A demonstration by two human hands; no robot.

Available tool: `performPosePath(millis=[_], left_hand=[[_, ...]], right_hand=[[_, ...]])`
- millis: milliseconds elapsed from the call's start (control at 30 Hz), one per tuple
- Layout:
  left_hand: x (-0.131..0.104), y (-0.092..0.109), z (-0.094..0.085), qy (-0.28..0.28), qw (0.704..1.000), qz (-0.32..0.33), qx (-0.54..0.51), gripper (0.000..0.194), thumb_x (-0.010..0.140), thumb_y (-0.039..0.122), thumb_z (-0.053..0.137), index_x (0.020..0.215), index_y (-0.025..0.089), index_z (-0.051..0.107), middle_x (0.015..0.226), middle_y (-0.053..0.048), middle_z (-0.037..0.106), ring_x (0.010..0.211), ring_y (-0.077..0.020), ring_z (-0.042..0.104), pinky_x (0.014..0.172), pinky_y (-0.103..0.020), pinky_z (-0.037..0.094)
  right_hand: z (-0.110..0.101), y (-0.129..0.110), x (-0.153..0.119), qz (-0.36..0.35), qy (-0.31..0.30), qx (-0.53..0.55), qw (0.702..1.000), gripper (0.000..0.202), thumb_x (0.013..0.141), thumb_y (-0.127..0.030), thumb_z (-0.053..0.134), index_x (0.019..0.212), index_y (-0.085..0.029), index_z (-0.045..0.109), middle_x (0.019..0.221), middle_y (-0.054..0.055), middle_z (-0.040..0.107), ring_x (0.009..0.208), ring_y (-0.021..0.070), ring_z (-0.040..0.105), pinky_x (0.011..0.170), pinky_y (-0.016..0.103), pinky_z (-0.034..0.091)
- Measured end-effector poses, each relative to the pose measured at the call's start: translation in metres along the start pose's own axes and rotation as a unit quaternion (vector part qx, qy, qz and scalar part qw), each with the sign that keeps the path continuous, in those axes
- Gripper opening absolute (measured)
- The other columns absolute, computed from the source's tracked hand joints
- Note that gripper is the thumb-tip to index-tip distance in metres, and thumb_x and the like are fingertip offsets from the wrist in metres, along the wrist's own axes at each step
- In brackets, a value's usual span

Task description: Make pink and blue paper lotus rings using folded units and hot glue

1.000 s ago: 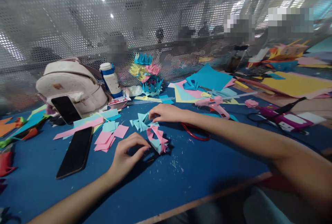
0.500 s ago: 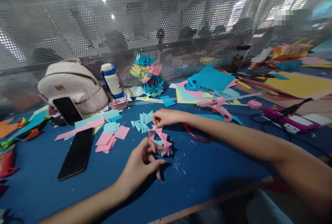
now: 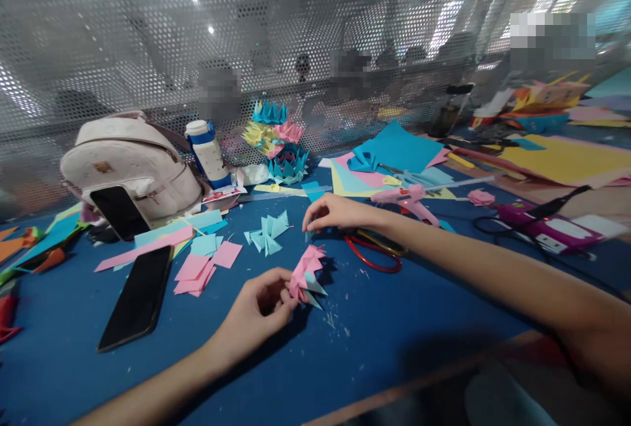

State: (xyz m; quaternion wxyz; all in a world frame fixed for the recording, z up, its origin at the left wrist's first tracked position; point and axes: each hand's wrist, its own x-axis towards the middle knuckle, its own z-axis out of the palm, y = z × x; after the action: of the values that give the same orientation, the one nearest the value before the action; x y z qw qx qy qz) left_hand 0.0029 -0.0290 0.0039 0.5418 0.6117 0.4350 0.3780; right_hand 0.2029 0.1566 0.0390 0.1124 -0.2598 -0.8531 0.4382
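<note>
The landmark is the pink and light-blue folded-paper ring (image 3: 306, 275), which is over the near middle of the blue table (image 3: 394, 340), tilted with its points toward the right. The left hand (image 3: 261, 301) holds it by its left side, thumb and fingers closed narrowly on the paper. The right hand (image 3: 340, 211) is just beyond the ring, palm down, its fingertips pinched together on a small light-blue paper piece (image 3: 309, 235); most of that piece is hidden by the fingers.

Beyond the ring and to its left lie light-blue folded pieces (image 3: 269, 232). Farther left of it are pink paper squares (image 3: 196, 273), light-blue squares (image 3: 204, 244) and a black phone (image 3: 137, 298) lying flat. Well beyond it on the left, an upright phone (image 3: 119, 212) leans at a pale backpack (image 3: 131, 160), with a white and blue bottle (image 3: 208, 155) beside the bag.

Straight beyond the ring stand stacked paper crowns (image 3: 287, 166). Beyond it to the right are a red loop (image 3: 367, 261), a pink glue gun (image 3: 408, 200) and blue paper sheets (image 3: 401, 148). A purple power strip (image 3: 549, 223) lies well to its right.
</note>
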Motion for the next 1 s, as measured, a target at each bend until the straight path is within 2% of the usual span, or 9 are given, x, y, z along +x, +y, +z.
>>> performPosePath(millis=[200, 367, 467, 567, 633, 733, 833, 900, 1000], left_hand=[[0.001, -0.001, -0.007, -0.012, 0.993, 0.034, 0.114, 0.014, 0.084, 0.027, 0.064, 0.092, 0.015, 0.065, 0.072, 0.002, 0.051, 0.064, -0.0116, 0.042, 0.06, -0.024, 0.032], [0.005, -0.006, -0.01, -0.054, 0.977, 0.115, 0.173, 0.032, 0.072, 0.037, 0.081, 0.096, 0.019, 0.069, 0.091, -0.004, 0.064, 0.087, -0.0203, 0.055, 0.079, -0.031, 0.041], [0.009, -0.01, -0.011, -0.065, 0.963, 0.147, 0.215, 0.023, 0.082, 0.033, 0.074, 0.1, 0.02, 0.069, 0.102, -0.007, 0.065, 0.096, -0.0219, 0.058, 0.085, -0.034, 0.043], [0.013, -0.012, -0.011, -0.054, 0.959, 0.163, 0.224, 0.011, 0.089, 0.026, 0.064, 0.097, 0.018, 0.069, 0.098, -0.008, 0.064, 0.09, -0.0192, 0.06, 0.079, -0.03, 0.047], [0.015, -0.011, -0.011, -0.043, 0.956, 0.168, 0.235, 0.011, 0.092, 0.022, 0.059, 0.092, 0.018, 0.069, 0.094, -0.007, 0.066, 0.085, -0.0178, 0.062, 0.075, -0.028, 0.048], [0.018, -0.008, -0.014, -0.007, 0.957, 0.158, 0.244, 0.014, 0.092, 0.022, 0.059, 0.086, 0.018, 0.07, 0.088, -0.007, 0.07, 0.081, -0.0178, 0.065, 0.074, -0.028, 0.049], [0.02, -0.004, -0.017, 0.047, 0.971, 0.126, 0.199, 0.01, 0.087, 0.024, 0.065, 0.081, 0.018, 0.071, 0.085, -0.006, 0.075, 0.082, -0.0195, 0.068, 0.077, -0.03, 0.051], [0.021, -0.003, -0.019, 0.073, 0.982, 0.093, 0.15, 0.008, 0.083, 0.025, 0.07, 0.079, 0.018, 0.071, 0.084, -0.006, 0.076, 0.081, -0.0202, 0.07, 0.076, -0.03, 0.053], [0.023, -0.003, -0.02, 0.073, 0.993, 0.049, 0.083, 0.007, 0.078, 0.024, 0.074, 0.077, 0.016, 0.072, 0.081, -0.006, 0.077, 0.077, -0.0195, 0.07, 0.073, -0.029, 0.054]], right_hand=[[0.002, 0.006, -0.018, 0.021, 0.063, 0.034, 0.997, 0.027, 0.081, -0.036, 0.064, 0.092, -0.013, 0.073, 0.07, 0.007, 0.07, 0.063, 0.0129, 0.064, 0.052, 0.022, 0.043], [0.008, 0.009, -0.022, 0.037, 0.097, 0.076, 0.992, 0.026, 0.077, -0.037, 0.068, 0.087, -0.013, 0.074, 0.071, 0.009, 0.072, 0.063, 0.0155, 0.067, 0.049, 0.023, 0.045], [0.005, 0.007, -0.026, 0.055, 0.117, 0.068, 0.989, 0.025, 0.076, -0.036, 0.07, 0.086, -0.013, 0.075, 0.071, 0.009, 0.072, 0.059, 0.0136, 0.064, 0.048, 0.022, 0.044], [-0.004, 0.003, -0.031, 0.053, 0.131, 0.026, 0.99, 0.023, 0.074, -0.034, 0.072, 0.083, -0.014, 0.077, 0.071, 0.007, 0.072, 0.056, 0.0113, 0.06, 0.049, 0.023, 0.044], [-0.012, -0.002, -0.035, 0.04, 0.135, 0.008, 0.99, 0.021, 0.074, -0.032, 0.073, 0.081, -0.014, 0.077, 0.069, 0.006, 0.071, 0.059, 0.0122, 0.062, 0.053, 0.024, 0.046], [-0.028, -0.014, -0.046, 0.005, 0.12, -0.006, 0.993, 0.018, 0.077, -0.032, 0.072, 0.081, -0.015, 0.077, 0.072, 0.005, 0.072, 0.065, 0.0138, 0.065, 0.061, 0.026, 0.05], [-0.039, -0.03, -0.06, -0.038, 0.073, -0.011, 0.997, 0.016, 0.077, -0.034, 0.072, 0.08, -0.019, 0.077, 0.079, 0.003, 0.074, 0.072, 0.0145, 0.067, 0.067, 0.026, 0.052], [-0.036, -0.041, -0.066, -0.063, 0.036, 0.009, 0.997, 0.017, 0.078, -0.036, 0.073, 0.081, -0.019, 0.077, 0.08, 0.003, 0.074, 0.074, 0.0145, 0.067, 0.068, 0.026, 0.052], [-0.012, -0.05, -0.068, -0.133, 0.017, 0.013, 0.991, 0.017, 0.082, -0.034, 0.071, 0.086, -0.018, 0.077, 0.084, 0.004, 0.075, 0.078, 0.0143, 0.067, 0.07, 0.026, 0.051]])
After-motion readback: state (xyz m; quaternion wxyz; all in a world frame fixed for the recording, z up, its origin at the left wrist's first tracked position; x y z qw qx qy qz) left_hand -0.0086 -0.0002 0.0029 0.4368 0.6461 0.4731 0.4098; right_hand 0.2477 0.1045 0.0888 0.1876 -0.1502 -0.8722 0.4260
